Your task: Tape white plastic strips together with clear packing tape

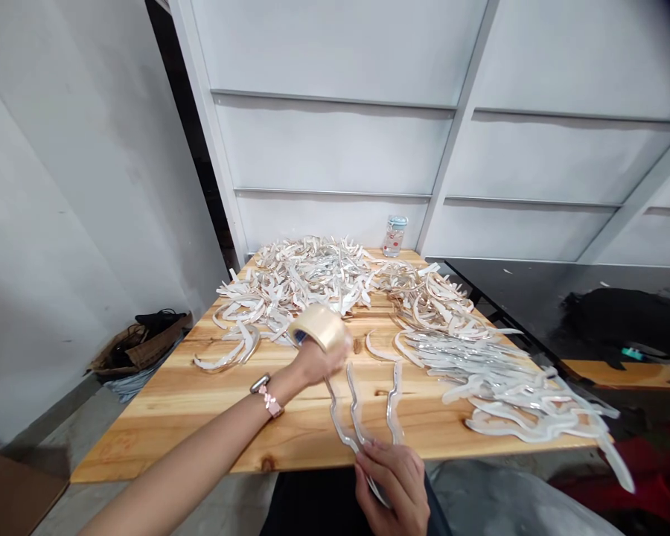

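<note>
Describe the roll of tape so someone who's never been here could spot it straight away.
Find the wooden table, then the left hand over its middle, with a watch and a pink bracelet at the wrist. The roll of tape is right at that hand. It is the one thick, tan ring, while the strips around it are thin, curved and pale or clear.

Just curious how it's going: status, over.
Left hand blurred, holding tape roll. Right hand on wavy strips, table's near side. Strip pile beyond, not blocking hands.

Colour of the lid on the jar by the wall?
Light blue lid, seen in the head view.
</note>
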A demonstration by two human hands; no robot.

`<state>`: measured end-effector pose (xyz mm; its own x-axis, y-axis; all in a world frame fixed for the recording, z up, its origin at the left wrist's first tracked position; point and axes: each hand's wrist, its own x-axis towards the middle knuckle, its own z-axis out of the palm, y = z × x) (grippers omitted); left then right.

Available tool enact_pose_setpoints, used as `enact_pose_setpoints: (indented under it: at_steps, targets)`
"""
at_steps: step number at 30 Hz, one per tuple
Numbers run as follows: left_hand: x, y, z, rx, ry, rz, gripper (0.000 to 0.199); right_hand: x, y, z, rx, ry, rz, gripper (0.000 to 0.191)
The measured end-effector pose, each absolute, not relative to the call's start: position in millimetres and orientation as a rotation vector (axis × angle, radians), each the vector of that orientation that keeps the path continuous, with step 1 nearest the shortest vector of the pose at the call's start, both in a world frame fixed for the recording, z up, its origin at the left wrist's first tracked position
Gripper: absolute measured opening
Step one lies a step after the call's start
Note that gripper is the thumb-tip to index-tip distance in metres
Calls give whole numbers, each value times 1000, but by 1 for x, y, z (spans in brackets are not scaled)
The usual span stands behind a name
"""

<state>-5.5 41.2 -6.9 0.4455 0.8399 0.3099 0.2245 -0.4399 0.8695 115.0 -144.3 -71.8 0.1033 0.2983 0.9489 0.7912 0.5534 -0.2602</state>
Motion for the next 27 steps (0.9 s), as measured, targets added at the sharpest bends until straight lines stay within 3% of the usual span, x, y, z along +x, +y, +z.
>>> enact_pose_setpoints:
  at_steps: [5,10,16,19,23,27]
  targets:
    - [-3,30,-6,2279,683,770,25,117,-145,-74,-1004,-1478,-455,14]
    - [-4,47,-12,2001,972,928,49,115,-145,-76,-1008,-1461,-442,14]
    - [10,27,-14,2446,719,687,32,114,-143,-77,-993,-1427,-440,13]
    - [9,36,-13,2192,836,811,29,115,-144,-76,-1013,-1435,-444,14]
    - [3,43,-9,1849,980,998,46,115,-143,-73,-1027,-1446,-450,16]
    - [8,22,-4,2081,748,822,28,116,-142,-74,-1002,-1439,-468,16]
